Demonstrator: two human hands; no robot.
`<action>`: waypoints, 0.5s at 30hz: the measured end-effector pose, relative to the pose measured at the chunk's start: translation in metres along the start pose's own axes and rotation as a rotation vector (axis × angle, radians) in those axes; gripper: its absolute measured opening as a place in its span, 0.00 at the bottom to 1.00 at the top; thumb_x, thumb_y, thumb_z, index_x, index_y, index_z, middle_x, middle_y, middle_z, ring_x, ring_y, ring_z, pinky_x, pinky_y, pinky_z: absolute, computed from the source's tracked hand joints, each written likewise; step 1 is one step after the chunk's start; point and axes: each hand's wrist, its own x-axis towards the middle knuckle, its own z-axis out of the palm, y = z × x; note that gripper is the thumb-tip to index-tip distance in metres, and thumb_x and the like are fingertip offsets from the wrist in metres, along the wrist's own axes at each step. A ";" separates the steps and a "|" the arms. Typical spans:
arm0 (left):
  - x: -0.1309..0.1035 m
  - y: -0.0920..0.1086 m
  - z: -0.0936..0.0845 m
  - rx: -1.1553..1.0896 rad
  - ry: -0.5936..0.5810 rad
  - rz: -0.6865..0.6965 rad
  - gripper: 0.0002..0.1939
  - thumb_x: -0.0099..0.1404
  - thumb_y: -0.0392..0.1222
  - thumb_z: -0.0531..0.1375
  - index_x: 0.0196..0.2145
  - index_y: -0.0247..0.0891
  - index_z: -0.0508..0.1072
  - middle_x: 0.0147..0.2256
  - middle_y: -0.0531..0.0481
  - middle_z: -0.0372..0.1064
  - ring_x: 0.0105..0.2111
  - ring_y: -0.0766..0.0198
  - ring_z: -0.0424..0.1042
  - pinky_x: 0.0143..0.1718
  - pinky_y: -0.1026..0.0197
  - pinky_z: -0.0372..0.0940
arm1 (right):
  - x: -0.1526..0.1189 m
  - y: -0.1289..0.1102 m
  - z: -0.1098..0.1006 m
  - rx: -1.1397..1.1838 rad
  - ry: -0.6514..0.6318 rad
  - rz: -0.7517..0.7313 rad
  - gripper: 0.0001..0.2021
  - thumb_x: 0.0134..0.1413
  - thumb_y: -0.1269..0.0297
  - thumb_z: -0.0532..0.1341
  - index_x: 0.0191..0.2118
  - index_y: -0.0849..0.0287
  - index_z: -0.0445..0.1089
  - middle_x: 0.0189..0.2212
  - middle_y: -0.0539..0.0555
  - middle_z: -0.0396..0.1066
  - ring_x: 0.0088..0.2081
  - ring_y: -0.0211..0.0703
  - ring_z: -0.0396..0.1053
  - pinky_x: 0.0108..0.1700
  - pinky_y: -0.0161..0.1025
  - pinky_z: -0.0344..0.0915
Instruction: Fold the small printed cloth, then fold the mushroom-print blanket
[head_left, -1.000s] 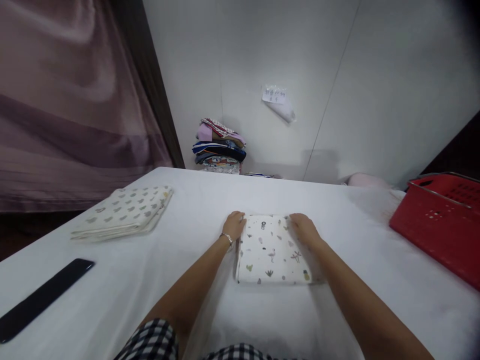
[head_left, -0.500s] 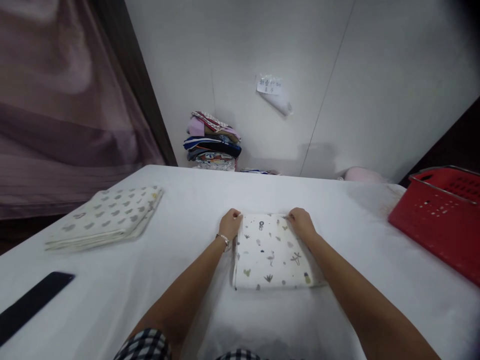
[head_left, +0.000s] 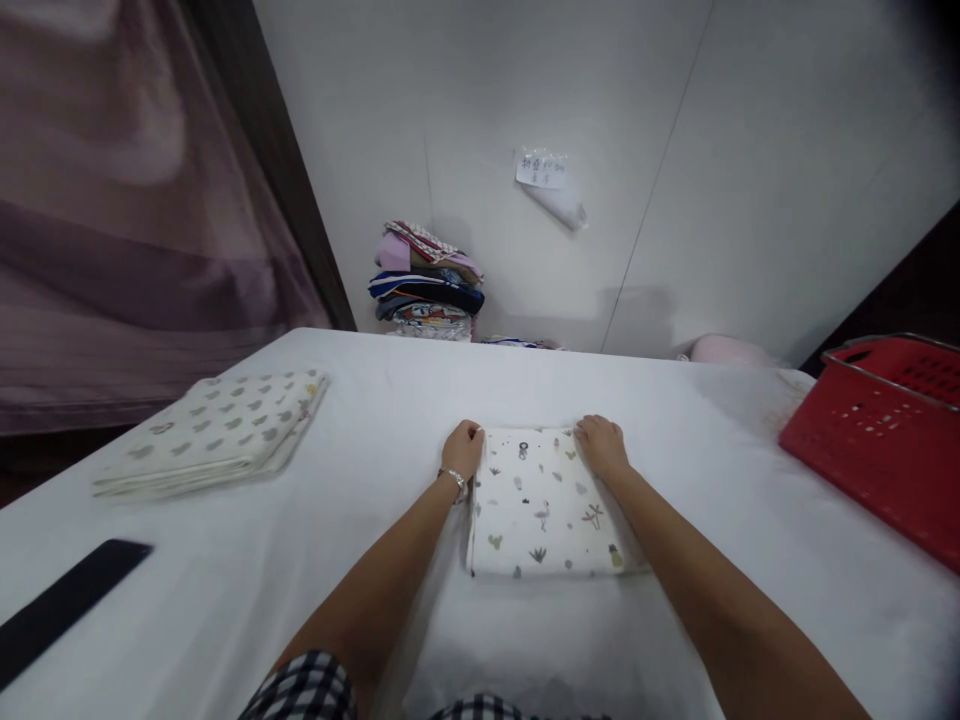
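Note:
A white cloth with small plant and bird prints lies folded into a rough rectangle on the white-covered table. My left hand is closed on its far left corner, a bracelet at the wrist. At the far right corner, my right hand rests on the cloth edge with its fingers bent; the fingertips are partly hidden, so its grip is unclear.
A second folded cloth with grey prints lies at the left, above a dark flat object. A red basket stands at the right. Beyond the far edge are stacked fabrics and a wall-mounted paper sign.
My right hand has gone from a pinch at the far right corner to lying flatter over it. My left hand and the cloth have hardly moved.

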 end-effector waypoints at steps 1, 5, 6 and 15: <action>0.001 -0.001 0.000 -0.010 -0.006 0.001 0.06 0.58 0.40 0.54 0.31 0.39 0.69 0.31 0.51 0.71 0.33 0.64 0.68 0.35 0.64 0.59 | -0.004 -0.005 0.000 -0.008 0.020 -0.022 0.15 0.59 0.67 0.48 0.47 0.59 0.67 0.52 0.57 0.63 0.56 0.48 0.54 0.56 0.48 0.46; 0.007 -0.005 0.000 -0.057 -0.026 -0.028 0.05 0.57 0.39 0.56 0.30 0.38 0.71 0.31 0.51 0.72 0.34 0.65 0.69 0.37 0.65 0.61 | -0.028 -0.044 0.001 0.078 -0.043 -0.229 0.19 0.61 0.61 0.45 0.55 0.58 0.60 0.59 0.56 0.53 0.61 0.48 0.44 0.59 0.49 0.41; 0.009 -0.007 0.000 -0.067 -0.033 -0.043 0.05 0.56 0.39 0.56 0.29 0.38 0.71 0.31 0.51 0.72 0.34 0.65 0.69 0.37 0.65 0.61 | -0.034 -0.056 0.003 0.103 -0.082 -0.284 0.21 0.61 0.58 0.45 0.57 0.57 0.58 0.61 0.55 0.50 0.62 0.47 0.41 0.60 0.49 0.39; 0.026 -0.006 -0.004 -0.105 -0.108 -0.150 0.04 0.53 0.37 0.59 0.26 0.37 0.74 0.30 0.49 0.74 0.32 0.66 0.71 0.32 0.68 0.63 | -0.048 -0.091 0.021 0.043 -0.233 -0.348 0.29 0.60 0.46 0.40 0.61 0.56 0.50 0.64 0.53 0.37 0.64 0.49 0.32 0.61 0.54 0.29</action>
